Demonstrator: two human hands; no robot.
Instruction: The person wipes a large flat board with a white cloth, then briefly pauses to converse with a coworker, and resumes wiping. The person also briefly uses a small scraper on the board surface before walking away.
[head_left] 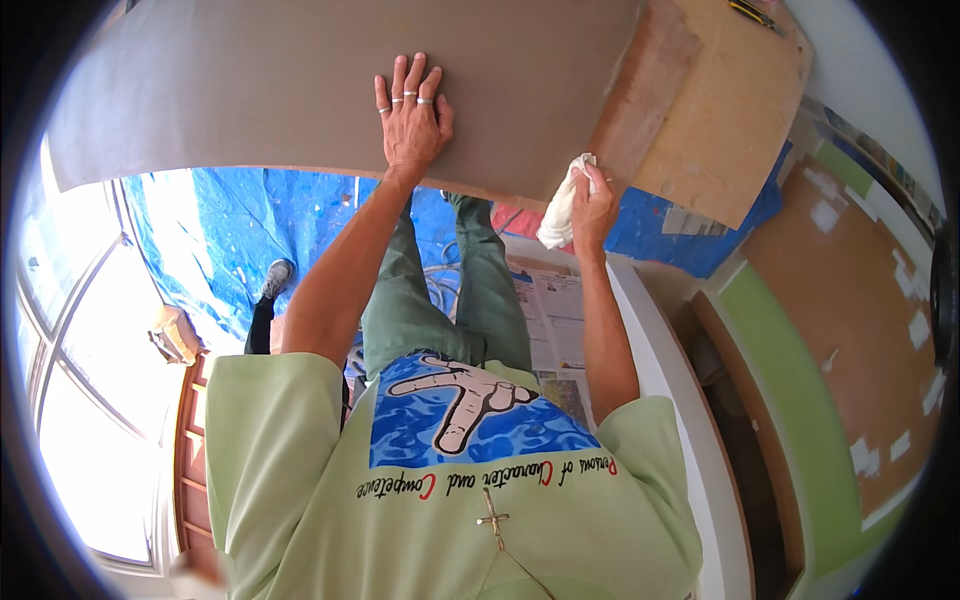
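Flat on a large brown sheet (pixel 250 90) lies my left hand (pixel 411 122), its fingers stretched out and spread, with rings on several of them. My right hand (pixel 594 205) is closed around a crumpled white cloth (pixel 562 212) near the sheet's right front corner. The cloth hangs down from my fingers, its upper end by the sheet's edge. What supports the sheet from below is hidden.
A tan board (pixel 715 120) adjoins the sheet at right, with a yellow-and-black utility knife (pixel 752 13) on it. Blue tarp (pixel 210 225) and newspapers (pixel 550 310) cover the floor. Windows (pixel 90 360) stand left; a green-edged brown board (pixel 840 300) is right. Another person's foot (pixel 278 277) shows at left.
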